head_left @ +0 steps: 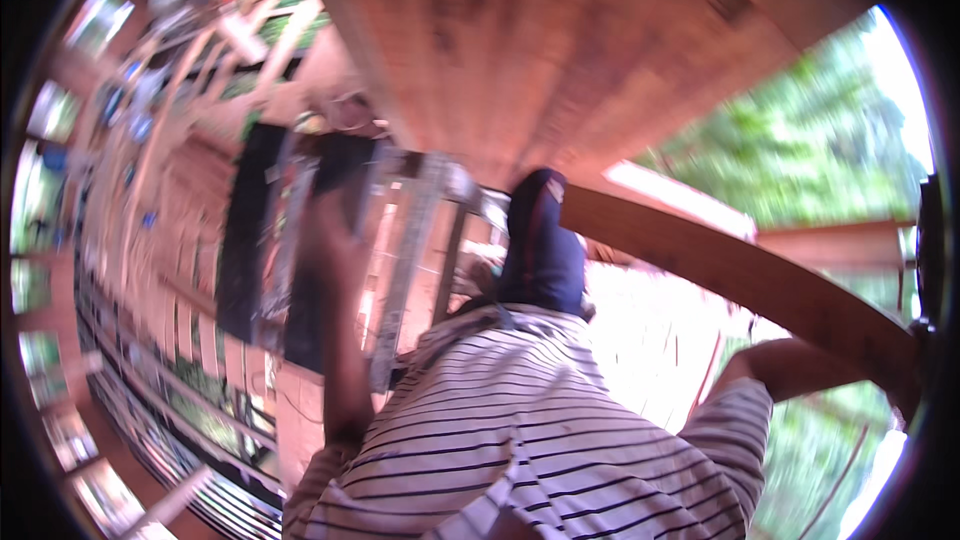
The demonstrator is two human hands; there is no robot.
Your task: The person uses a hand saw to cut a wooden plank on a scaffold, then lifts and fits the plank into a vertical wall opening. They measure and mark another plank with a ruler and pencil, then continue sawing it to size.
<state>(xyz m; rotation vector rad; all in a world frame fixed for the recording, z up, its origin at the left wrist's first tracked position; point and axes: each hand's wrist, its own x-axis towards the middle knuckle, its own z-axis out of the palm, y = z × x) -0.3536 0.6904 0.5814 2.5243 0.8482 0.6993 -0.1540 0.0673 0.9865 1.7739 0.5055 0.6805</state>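
Note:
My left hand (332, 225) is smeared by motion, over dark flat panels (250, 230) on the left; its fingers cannot be made out. On the right my arm reaches out to the far end of a long wooden board (720, 260). My right hand (903, 390) is at that end, in shadow near the picture's rim, and appears to grip the board. The board's other end lies close to my dark-clad raised leg (545, 240). Above it a broad, blurred reddish wooden surface (590, 50) fills the upper middle.
A grey metal-looking rail (408, 270) runs beside the dark panels. Wooden slats and beams (190, 310) spread over the left side, with gaps between them. A horizontal timber (835, 243) crosses in front of green foliage (800, 140) at the right.

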